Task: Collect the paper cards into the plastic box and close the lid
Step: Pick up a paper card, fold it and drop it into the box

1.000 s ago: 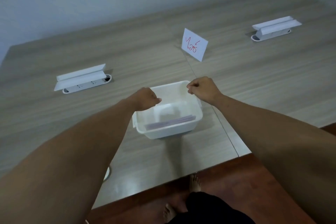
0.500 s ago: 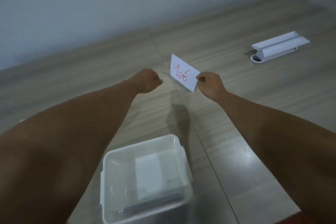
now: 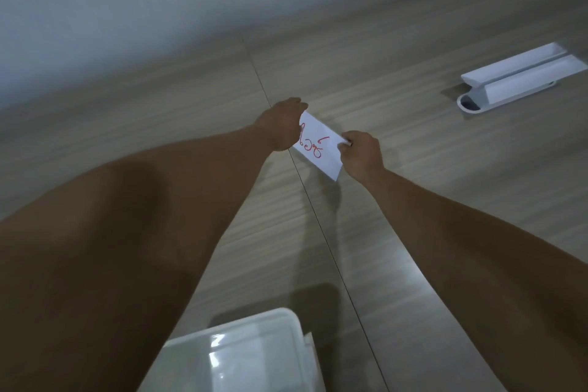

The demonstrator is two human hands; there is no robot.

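A white paper card (image 3: 319, 146) with red handwriting is held just above the wooden table (image 3: 413, 200), far in front of me. My left hand (image 3: 283, 124) grips its upper left corner and my right hand (image 3: 361, 154) pinches its right edge. The translucent plastic box (image 3: 241, 356) sits open at the bottom edge of the view, close to me, partly behind my left forearm. What lies inside it I cannot make out.
A white power-socket unit (image 3: 521, 79) with its flap raised is set into the table at the far right. A seam in the tabletop (image 3: 318, 223) runs from the wall toward me, passing under the card. A pale wall borders the table's far side.
Both hands left the box and reached forward to the card. My right hand took its right edge first, then my left hand closed on its left corner. The view moved forward.
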